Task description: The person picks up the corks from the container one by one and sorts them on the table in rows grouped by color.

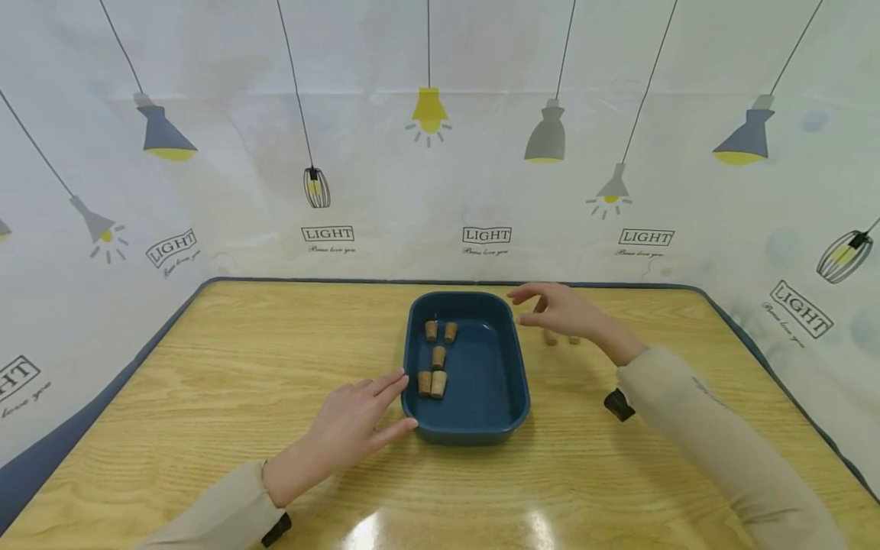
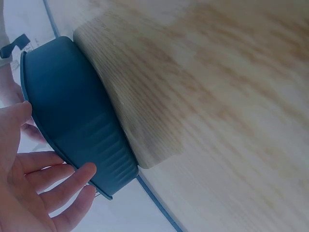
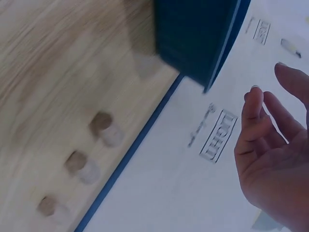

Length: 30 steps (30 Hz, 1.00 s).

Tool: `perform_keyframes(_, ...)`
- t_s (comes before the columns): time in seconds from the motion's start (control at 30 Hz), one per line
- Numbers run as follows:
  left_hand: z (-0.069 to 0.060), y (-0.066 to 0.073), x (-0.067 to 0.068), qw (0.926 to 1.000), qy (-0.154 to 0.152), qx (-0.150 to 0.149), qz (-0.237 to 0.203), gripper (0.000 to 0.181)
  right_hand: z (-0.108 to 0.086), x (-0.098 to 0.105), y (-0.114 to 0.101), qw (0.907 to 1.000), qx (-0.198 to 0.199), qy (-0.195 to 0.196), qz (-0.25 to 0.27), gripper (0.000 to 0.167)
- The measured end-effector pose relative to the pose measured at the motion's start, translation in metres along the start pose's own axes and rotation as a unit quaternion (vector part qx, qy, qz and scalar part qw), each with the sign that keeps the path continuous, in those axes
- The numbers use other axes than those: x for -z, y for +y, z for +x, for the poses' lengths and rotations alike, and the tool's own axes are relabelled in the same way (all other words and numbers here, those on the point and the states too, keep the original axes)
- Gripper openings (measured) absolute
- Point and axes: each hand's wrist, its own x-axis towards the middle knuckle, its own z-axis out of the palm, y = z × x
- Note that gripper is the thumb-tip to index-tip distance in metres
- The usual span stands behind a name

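Observation:
A dark blue rectangular tray [image 1: 484,374] stands on the table with several tapered corks [image 1: 438,357] along its left side. My left hand [image 1: 351,420] rests its extended fingers and thumb against the tray's left rim. Just off the far right rim hovers my right hand [image 1: 560,309], fingers loosely bent, with nothing between them. Three more corks [image 3: 79,165] stand in a row on the table in the right wrist view. In the head view, the right hand partly covers the loose corks [image 1: 574,339].
The wooden table [image 1: 275,336] ends in a dark blue edge against a wall sheet [image 1: 385,168] printed with lamps. Black straps [image 1: 619,405] hang at both sleeve cuffs.

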Motion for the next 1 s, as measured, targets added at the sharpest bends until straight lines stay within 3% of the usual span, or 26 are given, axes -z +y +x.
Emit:
perform_keyframes(0.37, 0.001, 0.0, 0.0, 1.0, -0.001, 0.0, 0.005, 0.061, 0.028, -0.013, -0.044, 0.9953, 0.005, -0.083, 0.05, 0.046)
perform_keyframes(0.6, 0.001, 0.0, 0.0, 1.0, -0.005, 0.003, 0.0, 0.06, 0.046, -0.024, -0.069, 0.9824, -0.05, -0.16, 0.083, 0.049)
perform_keyframes(1.0, 0.001, -0.001, -0.001, 1.0, 0.007, -0.001, 0.0, 0.06, 0.073, -0.049, -0.081, 0.9678, -0.082, -0.233, 0.048, 0.044)
